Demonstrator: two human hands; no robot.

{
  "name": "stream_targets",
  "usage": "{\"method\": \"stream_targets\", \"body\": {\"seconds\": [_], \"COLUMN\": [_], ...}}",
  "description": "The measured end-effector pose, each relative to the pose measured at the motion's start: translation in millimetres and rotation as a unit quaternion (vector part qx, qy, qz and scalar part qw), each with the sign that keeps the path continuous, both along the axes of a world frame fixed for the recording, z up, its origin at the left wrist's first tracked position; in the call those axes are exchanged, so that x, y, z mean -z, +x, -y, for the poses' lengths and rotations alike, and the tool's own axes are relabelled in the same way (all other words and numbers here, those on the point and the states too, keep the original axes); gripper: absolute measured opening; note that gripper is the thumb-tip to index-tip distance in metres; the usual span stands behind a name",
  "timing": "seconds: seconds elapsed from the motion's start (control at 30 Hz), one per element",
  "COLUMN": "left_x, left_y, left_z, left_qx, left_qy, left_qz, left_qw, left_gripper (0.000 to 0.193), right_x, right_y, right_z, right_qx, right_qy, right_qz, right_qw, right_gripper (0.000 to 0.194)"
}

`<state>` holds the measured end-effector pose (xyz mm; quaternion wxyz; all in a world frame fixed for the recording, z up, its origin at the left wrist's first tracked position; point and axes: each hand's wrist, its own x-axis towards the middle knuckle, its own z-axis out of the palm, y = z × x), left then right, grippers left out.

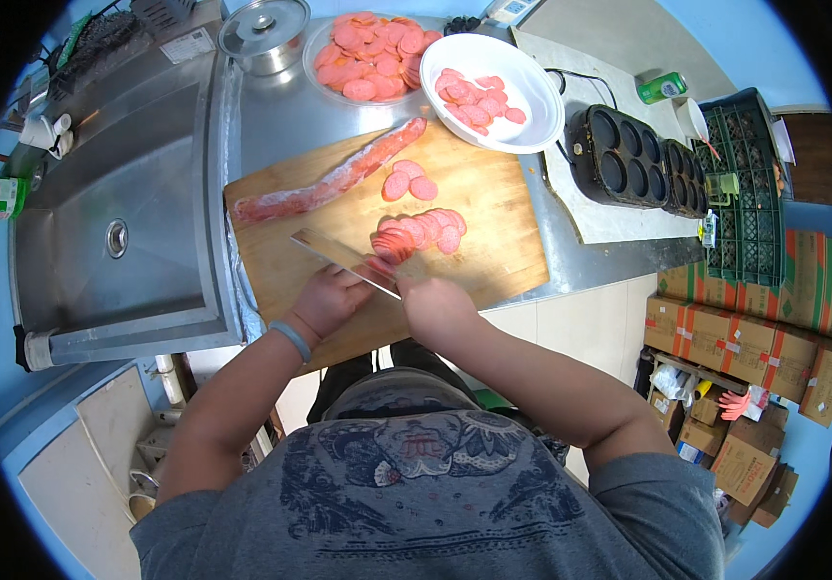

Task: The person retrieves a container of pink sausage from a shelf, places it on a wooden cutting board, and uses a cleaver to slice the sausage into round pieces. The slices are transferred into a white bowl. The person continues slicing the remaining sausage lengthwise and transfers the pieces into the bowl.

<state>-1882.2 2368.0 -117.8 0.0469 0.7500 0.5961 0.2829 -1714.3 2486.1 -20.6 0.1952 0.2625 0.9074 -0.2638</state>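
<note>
My right hand [436, 308] grips the handle of a kitchen knife [339, 259], whose broad blade slants up to the left over a wooden cutting board [499, 217]. Behind the blade, my left hand [329, 299] holds a piece of sausage, mostly hidden by fingers and blade. Just beyond the knife, overlapping sausage slices [416, 233] lie in a fanned pile. Farther back on the board are a few loose slices [408, 181] and a long, whitish-coated whole sausage [336, 177]. At the board's back right corner, a white bowl [543, 101] holds more slices.
A clear tray [307, 61] heaped with slices and a lidded metal pot [263, 40] stand at the back. The steel sink [118, 290] adjoins the board's left side. Black multi-cup pans [622, 156], a green can [662, 88] and a green crate [742, 188] are at right.
</note>
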Motion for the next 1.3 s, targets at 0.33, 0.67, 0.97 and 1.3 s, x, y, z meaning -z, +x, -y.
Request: {"method": "stream_targets", "body": {"seconds": [0.33, 0.67, 0.97, 1.3], "left_x": [-22.1, -5.2, 1.9, -9.9], "left_y": [2.2, -0.7, -0.4, -2.2], "left_z": [-0.8, 16.6, 17.2, 4.5], "left_qx": [0.009, 0.022, 0.005, 0.011], "left_qy": [-0.039, -0.117, -0.077, -0.049], "left_qz": [0.051, -0.028, 0.012, 0.044], "left_qw": [0.998, 0.993, 0.997, 0.998], "left_gripper": [0.024, 0.025, 0.025, 0.021], "right_x": [29.7, -15.3, -11.1, 33.7], "right_y": [-19.9, 7.9, 10.6, -23.7], "right_z": [-5.5, 4.6, 7.4, 0.0], "right_qx": [0.003, -0.018, -0.017, -0.01], "right_qy": [0.054, 0.018, 0.015, 0.077], "right_qz": [-0.005, 0.011, -0.002, -0.062], "right_qw": [0.999, 1.0, 1.0, 0.995], "right_gripper": [0.013, 0.015, 0.015, 0.01]}}
